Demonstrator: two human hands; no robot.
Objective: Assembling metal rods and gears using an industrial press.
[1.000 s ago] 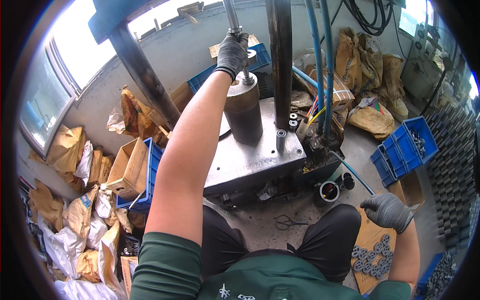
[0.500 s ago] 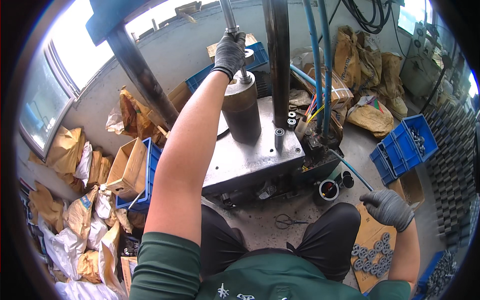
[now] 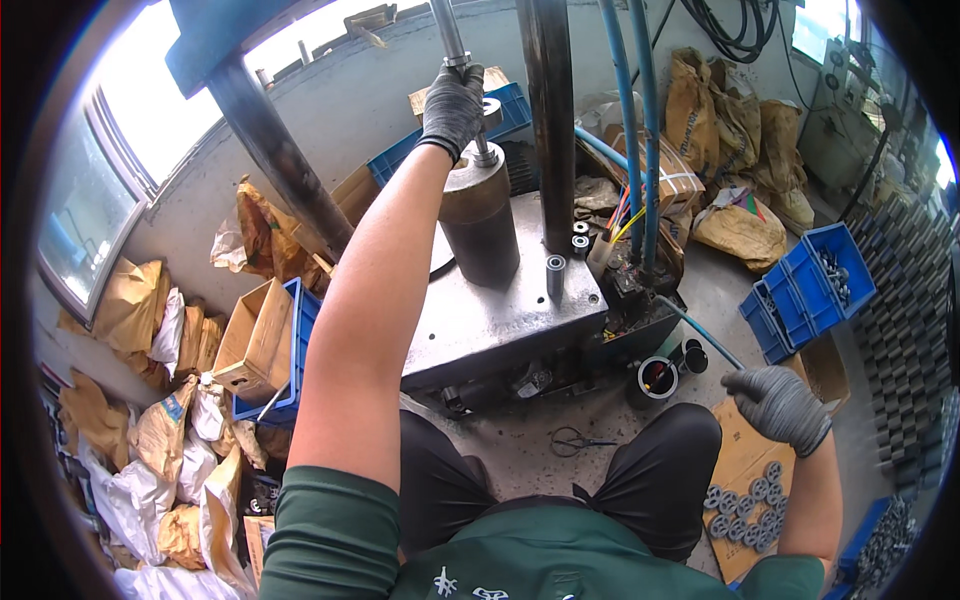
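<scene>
My gloved left hand reaches up and is shut around a slim steel shaft just above a tall dark metal cylinder. The cylinder stands upright on the grey steel press plate. A small metal ring shows beside my fingers. My gloved right hand hangs low at the right with curled fingers, at the end of a thin blue rod. Whether it grips the rod is unclear. Several round metal parts lie on cardboard below it.
Dark press columns and blue hoses rise behind the plate. Blue crates stand at the right, and a cardboard box with filled sacks at the left. Scissors lie on the floor by my knees.
Both hands stay almost where they were; only the view has shifted slightly.
</scene>
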